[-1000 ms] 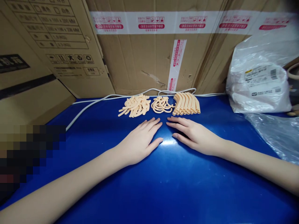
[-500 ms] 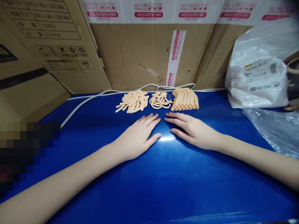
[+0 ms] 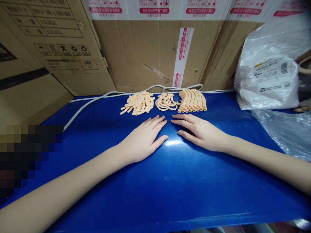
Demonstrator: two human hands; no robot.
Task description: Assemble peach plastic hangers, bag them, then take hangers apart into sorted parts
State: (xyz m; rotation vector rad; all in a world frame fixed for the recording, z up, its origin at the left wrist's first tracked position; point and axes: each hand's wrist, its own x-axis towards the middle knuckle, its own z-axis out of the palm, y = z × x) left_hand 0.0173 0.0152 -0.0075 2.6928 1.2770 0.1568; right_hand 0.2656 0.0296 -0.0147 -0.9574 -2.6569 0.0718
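My left hand (image 3: 145, 139) lies palm down on the blue table (image 3: 155, 191), fingers stretched out and holding nothing. Opposite it, my right hand (image 3: 200, 132) rests the same way, fingers slightly spread and also without anything in them. Just beyond the left fingertips is a loose pile of flat, curved cream strips (image 3: 141, 103). A smaller heap of thin, C-shaped cream pieces (image 3: 166, 102) lies in the middle. Past the right hand stands a neat stack of curved, hollow cream tubes (image 3: 192, 101). Neither hand touches any of these pieces.
A white cable (image 3: 89, 109) runs along the table's back, before an upright cardboard sheet (image 3: 141, 55). Printed cartons (image 3: 60, 68) stand at the left. At the right sit a clear plastic bag with white contents (image 3: 269, 81) and a crumpled plastic sheet (image 3: 289, 136).
The whole view has shifted slightly, so everything sits a little higher and more of the table's front edge shows. Both hands keep their place on the table.
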